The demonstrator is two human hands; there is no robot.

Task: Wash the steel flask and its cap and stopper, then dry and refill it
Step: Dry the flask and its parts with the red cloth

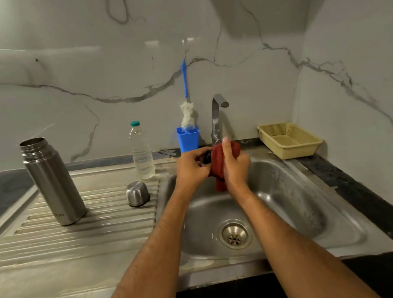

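Stopper (207, 158) pinched left (190, 167), cloth (220, 162) gripped right (236, 166).

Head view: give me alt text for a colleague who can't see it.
Over a steel sink, the left hand holds a small dark part while the right hand wraps a red cloth around it. On the drainboard to the left stand the open steel flask, its cap upside down, and a water bottle.
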